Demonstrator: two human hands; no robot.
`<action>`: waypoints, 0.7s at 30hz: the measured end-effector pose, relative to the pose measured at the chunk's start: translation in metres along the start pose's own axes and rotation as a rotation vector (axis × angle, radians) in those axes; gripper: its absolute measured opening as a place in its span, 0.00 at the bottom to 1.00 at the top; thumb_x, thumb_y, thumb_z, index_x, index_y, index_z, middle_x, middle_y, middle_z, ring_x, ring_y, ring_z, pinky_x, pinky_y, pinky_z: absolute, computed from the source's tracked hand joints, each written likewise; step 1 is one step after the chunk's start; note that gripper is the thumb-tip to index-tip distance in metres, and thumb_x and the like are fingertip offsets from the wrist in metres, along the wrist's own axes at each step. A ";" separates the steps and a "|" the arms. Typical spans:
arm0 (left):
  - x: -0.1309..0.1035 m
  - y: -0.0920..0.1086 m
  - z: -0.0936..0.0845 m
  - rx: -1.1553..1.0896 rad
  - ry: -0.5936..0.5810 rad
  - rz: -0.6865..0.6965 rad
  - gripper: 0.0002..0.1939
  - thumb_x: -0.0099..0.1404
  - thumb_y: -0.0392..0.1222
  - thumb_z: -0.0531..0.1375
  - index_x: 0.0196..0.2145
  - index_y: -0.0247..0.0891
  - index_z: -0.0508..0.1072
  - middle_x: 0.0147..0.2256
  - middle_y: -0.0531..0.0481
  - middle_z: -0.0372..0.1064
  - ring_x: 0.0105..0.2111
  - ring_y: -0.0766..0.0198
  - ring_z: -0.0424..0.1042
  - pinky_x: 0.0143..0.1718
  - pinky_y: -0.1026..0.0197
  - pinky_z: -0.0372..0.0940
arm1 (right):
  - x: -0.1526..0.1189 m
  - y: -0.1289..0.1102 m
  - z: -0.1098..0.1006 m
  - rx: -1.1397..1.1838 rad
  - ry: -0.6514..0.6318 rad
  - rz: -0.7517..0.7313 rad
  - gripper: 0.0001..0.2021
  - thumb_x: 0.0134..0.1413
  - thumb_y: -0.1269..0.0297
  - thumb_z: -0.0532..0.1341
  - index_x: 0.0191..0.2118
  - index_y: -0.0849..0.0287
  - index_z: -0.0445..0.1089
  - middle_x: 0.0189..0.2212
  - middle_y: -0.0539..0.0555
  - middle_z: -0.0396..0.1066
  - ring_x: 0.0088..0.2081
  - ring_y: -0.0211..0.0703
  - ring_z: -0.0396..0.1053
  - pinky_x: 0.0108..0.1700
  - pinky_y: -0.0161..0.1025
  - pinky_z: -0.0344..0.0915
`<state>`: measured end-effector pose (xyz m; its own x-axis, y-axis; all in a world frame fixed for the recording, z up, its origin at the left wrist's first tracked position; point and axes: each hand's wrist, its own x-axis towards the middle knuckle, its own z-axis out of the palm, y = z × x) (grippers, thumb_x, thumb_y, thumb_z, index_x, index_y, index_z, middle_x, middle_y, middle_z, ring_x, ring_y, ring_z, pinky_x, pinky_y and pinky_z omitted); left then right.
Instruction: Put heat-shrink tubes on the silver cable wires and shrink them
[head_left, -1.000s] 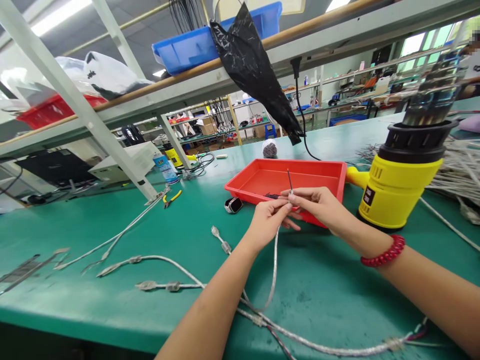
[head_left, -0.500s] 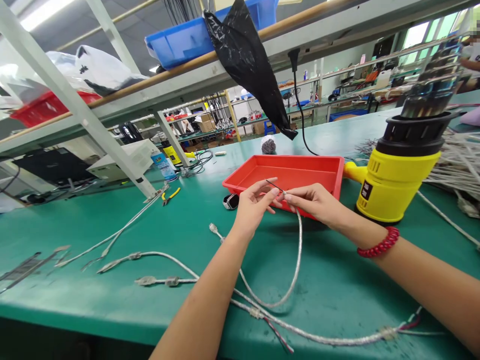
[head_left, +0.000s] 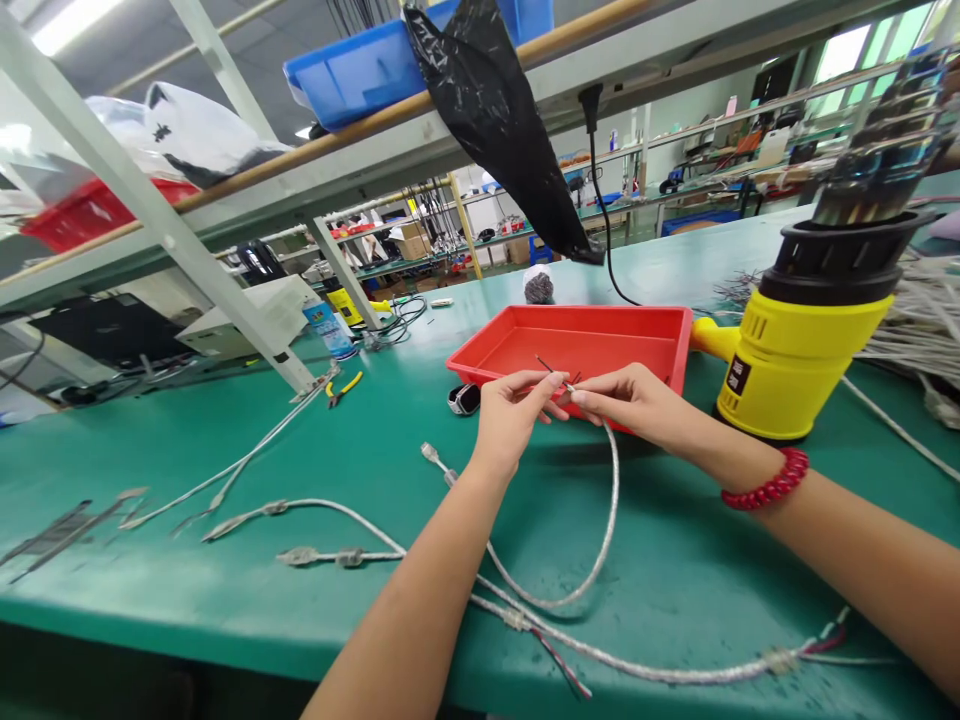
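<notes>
My right hand (head_left: 630, 400) pinches the stripped end of a silvery white cable (head_left: 611, 500) above the front edge of a red tray. Thumb and index finger of my left hand (head_left: 510, 415) close on a thin dark wire (head_left: 553, 368) at that same end, its tip sticking out past the fingers. From my right hand the cable loops down to the bench and back to a small plug (head_left: 430, 454). Near my forearms lie other cables with clear plugs (head_left: 300, 557) and moulded collars; red and white wires (head_left: 559, 662) stick out of one.
The red tray (head_left: 495, 335) is just beyond my hands, with a watch (head_left: 463, 400) by its left corner. A yellow heat gun (head_left: 806, 350) stands nozzle up at right, before a cable bundle. Yellow-handled cutters (head_left: 345, 388) lie left. A black plastic bag (head_left: 510, 130) hangs from the shelf.
My left fingers have drawn together on the dark wire; its tip now shows a little differently past them. The view has shifted slightly. My right hand keeps its pinch on the cable.
</notes>
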<state>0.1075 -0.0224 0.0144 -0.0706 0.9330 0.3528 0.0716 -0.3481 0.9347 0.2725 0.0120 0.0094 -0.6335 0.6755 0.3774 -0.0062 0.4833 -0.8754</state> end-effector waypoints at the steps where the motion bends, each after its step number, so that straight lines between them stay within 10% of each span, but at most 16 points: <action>1: 0.000 0.000 -0.001 0.008 -0.009 -0.005 0.09 0.57 0.43 0.64 0.31 0.35 0.78 0.24 0.50 0.74 0.19 0.68 0.70 0.21 0.67 0.60 | 0.000 -0.001 0.000 -0.009 -0.008 -0.002 0.19 0.55 0.51 0.59 0.24 0.63 0.70 0.18 0.48 0.57 0.24 0.34 0.53 0.27 0.35 0.48; 12: 0.002 0.001 -0.004 -0.088 -0.084 -0.082 0.18 0.54 0.50 0.65 0.38 0.34 0.77 0.39 0.40 0.76 0.21 0.65 0.73 0.15 0.69 0.52 | 0.000 -0.009 0.007 0.102 0.179 -0.003 0.19 0.51 0.47 0.60 0.29 0.61 0.74 0.17 0.47 0.59 0.22 0.35 0.55 0.26 0.35 0.52; 21: 0.017 0.014 -0.042 -0.406 0.114 -0.193 0.23 0.71 0.50 0.44 0.44 0.30 0.71 0.36 0.40 0.75 0.21 0.67 0.72 0.16 0.69 0.59 | -0.038 -0.160 -0.022 0.475 0.311 -0.106 0.20 0.54 0.48 0.57 0.20 0.55 0.56 0.16 0.42 0.36 0.15 0.31 0.34 0.15 0.34 0.39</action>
<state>0.0654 -0.0153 0.0349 -0.1553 0.9761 0.1522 -0.3474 -0.1982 0.9165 0.3148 -0.0789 0.1415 -0.3539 0.8034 0.4789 -0.4496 0.3028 -0.8403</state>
